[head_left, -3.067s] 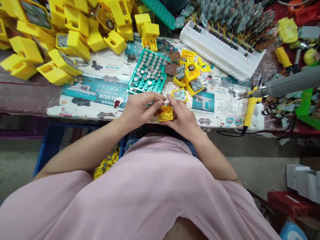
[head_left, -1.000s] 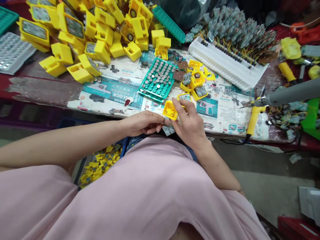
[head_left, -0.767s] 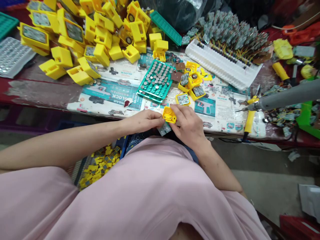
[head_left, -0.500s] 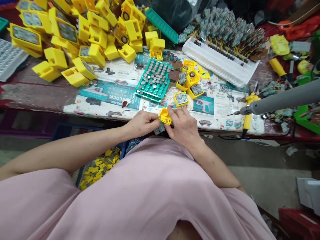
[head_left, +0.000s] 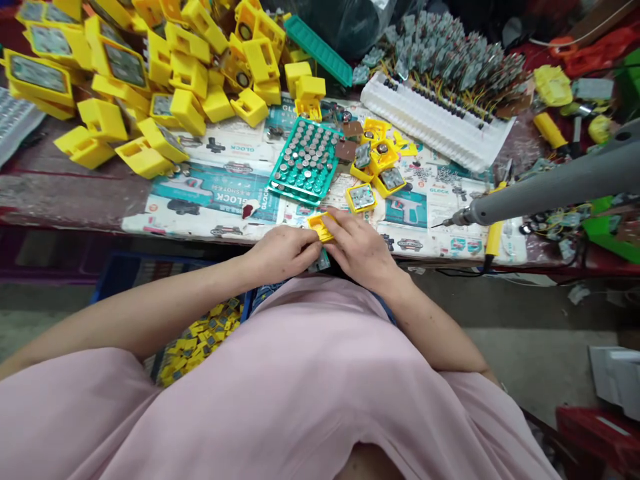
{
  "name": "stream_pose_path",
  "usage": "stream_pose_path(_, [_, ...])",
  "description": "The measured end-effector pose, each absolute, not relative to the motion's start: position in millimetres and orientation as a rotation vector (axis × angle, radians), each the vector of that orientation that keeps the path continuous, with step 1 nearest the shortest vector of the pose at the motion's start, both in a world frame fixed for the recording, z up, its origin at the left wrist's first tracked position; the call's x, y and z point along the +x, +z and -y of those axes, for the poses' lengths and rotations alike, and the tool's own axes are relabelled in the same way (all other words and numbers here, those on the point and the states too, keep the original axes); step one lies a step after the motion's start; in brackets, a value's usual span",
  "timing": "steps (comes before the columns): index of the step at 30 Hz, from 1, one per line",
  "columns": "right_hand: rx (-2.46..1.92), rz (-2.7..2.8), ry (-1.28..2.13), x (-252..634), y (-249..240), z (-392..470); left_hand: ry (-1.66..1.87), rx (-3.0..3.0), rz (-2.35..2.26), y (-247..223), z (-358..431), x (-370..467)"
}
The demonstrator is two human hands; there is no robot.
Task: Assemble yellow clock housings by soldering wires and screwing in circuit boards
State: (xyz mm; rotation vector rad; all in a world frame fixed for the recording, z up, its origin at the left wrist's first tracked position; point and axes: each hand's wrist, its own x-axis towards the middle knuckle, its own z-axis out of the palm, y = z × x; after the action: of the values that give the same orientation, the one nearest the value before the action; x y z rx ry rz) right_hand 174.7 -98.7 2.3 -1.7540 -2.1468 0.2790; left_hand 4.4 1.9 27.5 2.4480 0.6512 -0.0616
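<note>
A small yellow plastic case (head_left: pixel 319 227) is held at the table's front edge, its hollow side up. My right hand (head_left: pixel 361 252) grips it from the right, fingers bent over its edge. From the left, my left hand (head_left: pixel 286 253) is closed in a pinch at its lower corner; the fingertips are partly hidden. A small grey-green circuit board (head_left: pixel 321 262) shows just below the case, between my hands. Beyond them, a teal tray (head_left: pixel 300 190) carries many silver button cells. To its right lie several yellow cases with boards in them, the nearest case (head_left: pixel 361 198) close to my right hand.
Yellow cases (head_left: pixel 187 73) are heaped at the back left. A white foam block (head_left: pixel 430 123) holds wired boards. An electric screwdriver (head_left: pixel 540 190) reaches in from the right, above a yellow-handled soldering iron (head_left: pixel 494 239). Below the table, a blue crate (head_left: pixel 117 273) contains more yellow pieces.
The yellow case has turned and tilted slightly in my hands and shifted a little left. My right fingers have moved further over it. The view has shifted slightly.
</note>
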Motion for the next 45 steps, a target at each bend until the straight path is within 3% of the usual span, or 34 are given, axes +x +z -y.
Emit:
stream_pose_path(8, [-1.881,2.072,0.311,174,8,87,-0.274,2.931,-0.754,40,11,11])
stream_pose_path(18, [-2.147,2.084,0.188,154,20,84,0.237,3.083,-0.533,22,8,8])
stream_pose_path(23, [-2.264,1.995,0.190,154,23,73,0.550,3.040,-0.111,29,29,9])
stream_pose_path(30, [-2.218,2.041,0.055,160,16,80,0.161,2.607,-0.355,48,-3,-12])
stream_pose_path(37, [-2.030,2.020,-0.118,169,21,90,0.224,2.356,-0.563,40,-8,-27])
stream_pose_path(45, [-1.811,2.305,0.071,182,25,76,0.249,2.221,-0.577,32,-13,-33])
